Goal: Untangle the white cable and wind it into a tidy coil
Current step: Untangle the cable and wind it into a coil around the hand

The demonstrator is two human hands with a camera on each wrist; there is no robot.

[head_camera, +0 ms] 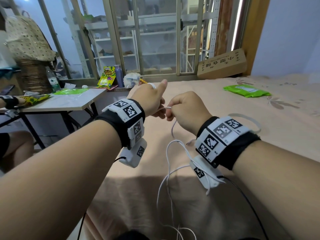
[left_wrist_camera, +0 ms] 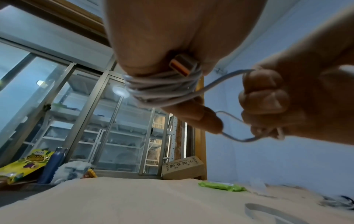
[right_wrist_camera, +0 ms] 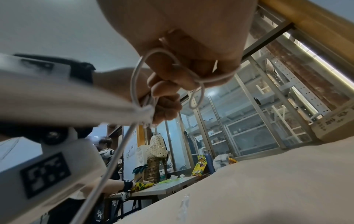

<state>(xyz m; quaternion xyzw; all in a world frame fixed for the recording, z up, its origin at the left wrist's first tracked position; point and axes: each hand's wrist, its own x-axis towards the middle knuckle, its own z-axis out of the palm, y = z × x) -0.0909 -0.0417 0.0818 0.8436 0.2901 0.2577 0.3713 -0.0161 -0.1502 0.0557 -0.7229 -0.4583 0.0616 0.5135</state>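
The white cable (head_camera: 168, 170) hangs in loose loops from my hands down to the bed. Several turns of it are wound into a coil (left_wrist_camera: 162, 87) around the fingers of my left hand (head_camera: 150, 99), whose thumb points up. The plug (left_wrist_camera: 182, 65), with an orange insert, is tucked against the coil. My right hand (head_camera: 187, 108), just to the right of the left hand, is a fist gripping the cable (right_wrist_camera: 199, 80) a short way from the coil. A small loop (right_wrist_camera: 196, 97) sticks out past its fingers. Both hands are raised above the bed.
A peach bedspread (head_camera: 225, 104) lies below, with a green packet (head_camera: 245, 90) and a translucent band (head_camera: 256, 122) on it. A cardboard box (head_camera: 223, 64) leans at the window. A folding table (head_camera: 69, 103) at left holds a snack bag, bottles and another person's hand (head_camera: 10, 101).
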